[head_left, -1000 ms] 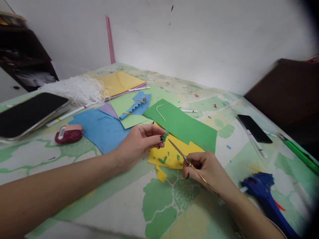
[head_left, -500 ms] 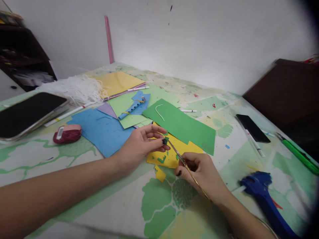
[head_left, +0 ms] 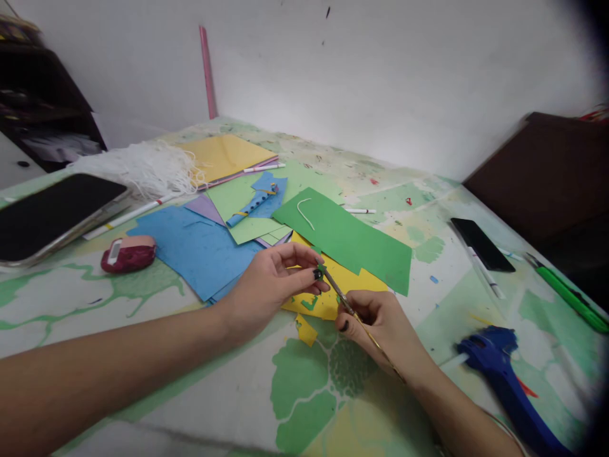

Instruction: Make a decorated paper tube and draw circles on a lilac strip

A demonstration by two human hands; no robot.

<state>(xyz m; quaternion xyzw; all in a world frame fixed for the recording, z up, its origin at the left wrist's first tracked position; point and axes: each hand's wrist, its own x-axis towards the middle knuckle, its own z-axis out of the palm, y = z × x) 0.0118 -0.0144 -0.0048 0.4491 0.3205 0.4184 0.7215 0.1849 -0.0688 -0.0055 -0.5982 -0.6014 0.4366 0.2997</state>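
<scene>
Table [head_left: 228, 400] is the base; green sheet [head_left: 356, 238] lies on it, overlapping yellow paper [head_left: 370, 280]. Left hand [head_left: 280, 273] is pinched narrow over the yellow; right hand [head_left: 380, 327] is curled round the scissors [head_left: 343, 299], tips pointing up-left at the left fingertips. Can't tell if the blades are parted. Green bit [head_left: 321, 271] sits in the left pinch, right at the scissor tips. Snippets [head_left: 310, 304] lie on the yellow below. For a clean snip, I'd use just the tips, short bites, turn the bit rather than the scissors, and keep the left thumb off the cut line.
</scene>
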